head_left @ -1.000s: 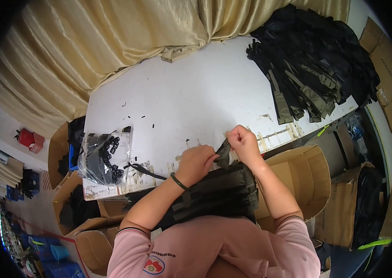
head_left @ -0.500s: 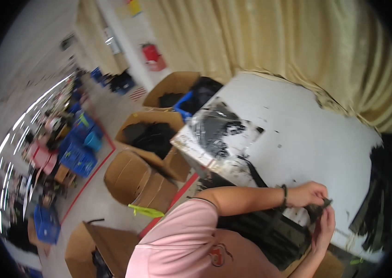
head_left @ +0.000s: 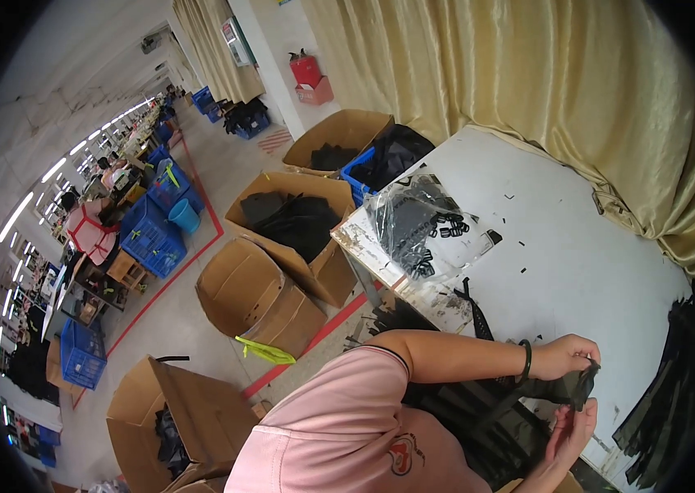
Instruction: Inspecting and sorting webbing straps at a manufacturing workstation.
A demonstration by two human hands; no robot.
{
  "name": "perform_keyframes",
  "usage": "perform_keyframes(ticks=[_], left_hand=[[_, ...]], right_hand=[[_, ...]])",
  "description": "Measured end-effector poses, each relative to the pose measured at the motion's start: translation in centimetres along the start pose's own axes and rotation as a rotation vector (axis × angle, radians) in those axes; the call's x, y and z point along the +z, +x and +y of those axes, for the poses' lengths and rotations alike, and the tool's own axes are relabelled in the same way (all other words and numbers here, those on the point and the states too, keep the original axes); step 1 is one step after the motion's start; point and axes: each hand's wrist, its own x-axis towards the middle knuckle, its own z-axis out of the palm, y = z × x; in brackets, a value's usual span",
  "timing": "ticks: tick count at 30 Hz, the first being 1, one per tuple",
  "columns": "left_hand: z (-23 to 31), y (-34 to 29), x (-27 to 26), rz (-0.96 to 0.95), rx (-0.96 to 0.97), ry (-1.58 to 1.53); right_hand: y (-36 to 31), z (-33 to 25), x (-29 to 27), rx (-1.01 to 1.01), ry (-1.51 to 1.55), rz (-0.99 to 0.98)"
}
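Note:
Over the near edge of the white table (head_left: 577,246), my left hand (head_left: 563,357) is closed on a dark olive fabric strip (head_left: 568,388), fingers pinching its upper end. A dark bracelet circles that wrist. Just below, my right hand (head_left: 571,431) has its fingertips at the lower corner of the same strip, apparently pinching it. Part of the strip trails back beneath my left forearm toward more dark strips (head_left: 479,431) in front of my body. Close to my left forearm, a black strap (head_left: 476,311) lies on the table.
A clear plastic bag (head_left: 405,226) with black buckles lies at the table's far left corner. Long dark strips (head_left: 664,394) hang at the right edge. Cardboard boxes (head_left: 261,296) and a blue crate (head_left: 356,177) stand left of the table. A person in pink (head_left: 89,230) sits far left.
The head view has shifted and sharpened, so the scene sits differently. My hands are slightly farther apart, and more of the fabric strip shows between them.

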Motion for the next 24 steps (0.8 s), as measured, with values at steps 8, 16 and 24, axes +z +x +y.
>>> perform_keyframes(ticks=[8,16,24], left_hand=[[2.6,-0.3,1.0,-0.026,0.253,0.29],[0.9,-0.2,0.9,0.001,0.31,0.339],[1.6,-1.5,1.7,-0.117,-0.015,0.461]], right_hand=[[-0.8,-0.1,0.6,0.081,0.074,0.023],[-1.1,0.5,0.6,0.056,0.023,0.094],[0.1,1.2,-0.7,-0.4,-0.665,0.246]])
